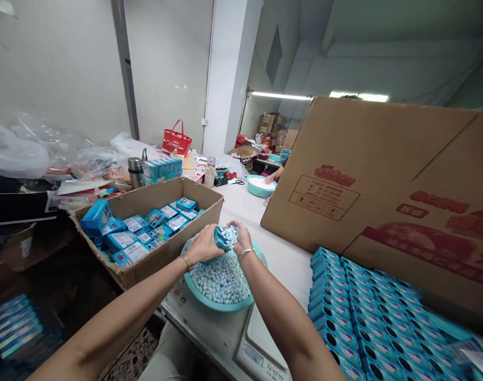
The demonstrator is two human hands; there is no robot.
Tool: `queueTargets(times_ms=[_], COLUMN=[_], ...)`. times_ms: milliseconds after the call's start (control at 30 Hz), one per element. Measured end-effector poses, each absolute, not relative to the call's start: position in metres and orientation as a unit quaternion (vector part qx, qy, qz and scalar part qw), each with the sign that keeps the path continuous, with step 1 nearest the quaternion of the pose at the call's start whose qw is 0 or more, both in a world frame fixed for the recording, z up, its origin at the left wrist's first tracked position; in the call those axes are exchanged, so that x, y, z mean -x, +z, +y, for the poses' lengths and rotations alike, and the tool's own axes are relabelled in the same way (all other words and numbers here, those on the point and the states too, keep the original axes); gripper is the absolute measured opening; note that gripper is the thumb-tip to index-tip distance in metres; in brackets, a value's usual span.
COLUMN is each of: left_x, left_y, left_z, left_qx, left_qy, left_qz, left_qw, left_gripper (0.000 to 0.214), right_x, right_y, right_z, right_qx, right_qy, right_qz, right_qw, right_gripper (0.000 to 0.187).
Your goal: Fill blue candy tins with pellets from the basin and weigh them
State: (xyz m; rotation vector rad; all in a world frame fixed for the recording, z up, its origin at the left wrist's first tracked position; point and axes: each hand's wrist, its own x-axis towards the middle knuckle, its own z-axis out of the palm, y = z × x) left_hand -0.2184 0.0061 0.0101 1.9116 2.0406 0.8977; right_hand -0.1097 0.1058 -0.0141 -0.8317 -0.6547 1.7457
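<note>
Over a turquoise basin [221,306] full of small pale blue and white pellets [221,278], my left hand [203,244] grips a small blue box [220,238], tilted toward the right. My right hand [241,238] is cupped around a heap of the same pellets [230,235], right against the mouth of the box. Its fingers curl in behind the heap and are partly hidden. A bracelet circles each wrist.
Left of the basin, a cardboard carton [165,254] holds several blue boxes. A digital scale [259,344] sits at the table's front. Rows of blue boxes [368,312] stand at right before a large carton [368,185]. Farther back, a co-worker's hand [270,180] reaches into another basin [261,191].
</note>
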Motion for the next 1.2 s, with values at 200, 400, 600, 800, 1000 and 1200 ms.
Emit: queueTargets(times_ms=[200, 400, 600, 800, 1000, 1200], left_x=[0.215, 0.209, 0.209, 0.214, 0.216, 0.219], left_y=[0.016, 0.018, 0.016, 0.012, 0.008, 0.006], left_z=[0.005, 0.001, -0.001, -0.005, -0.012, -0.02], left_qx=[-0.642, -0.645, -0.649, -0.648, -0.646, -0.642], left_qy=[0.279, 0.266, 0.269, 0.281, 0.299, 0.292], left_qz=[0.708, 0.712, 0.71, 0.706, 0.7, 0.707], left_qw=[0.094, 0.082, 0.057, 0.053, 0.055, 0.053], left_gripper=[0.056, 0.055, 0.049, 0.05, 0.055, 0.062], right_x=[0.111, 0.112, 0.114, 0.114, 0.12, 0.113], right_y=[-0.015, -0.009, 0.001, 0.009, 0.015, 0.018], right_z=[0.101, 0.097, 0.093, 0.086, 0.073, 0.066], right_qx=[0.348, 0.351, 0.355, 0.359, 0.353, 0.354], right_qy=[0.735, 0.727, 0.721, 0.712, 0.686, 0.644], right_qz=[-0.262, -0.267, -0.283, -0.314, -0.371, -0.422], right_qw=[0.52, 0.526, 0.524, 0.515, 0.517, 0.53], right_gripper=[0.006, 0.007, 0.017, 0.027, 0.027, 0.031])
